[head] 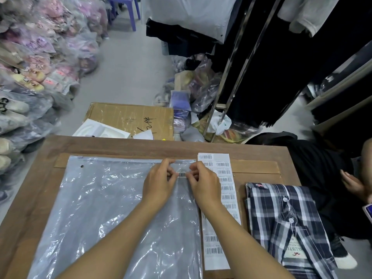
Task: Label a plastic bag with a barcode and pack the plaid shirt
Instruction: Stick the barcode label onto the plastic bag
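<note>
A clear plastic zip bag (104, 202) lies flat on the wooden table (141, 146). My left hand (159, 184) and my right hand (203, 184) pinch the two ends of a small barcode sticker (181, 174) held at the bag's upper right corner. Beside the bag on the right lies a long sheet of barcode labels (219, 228), partly under my right forearm. The folded plaid shirt (285, 224), dark blue and white, rests at the table's right edge.
A cardboard box (128, 117) with a white tray stands beyond the table. Bagged slippers (36, 63) pile up at the left. A clothes rack (237, 67) with dark garments stands at the right. Another person's hand (354, 184) shows at the far right.
</note>
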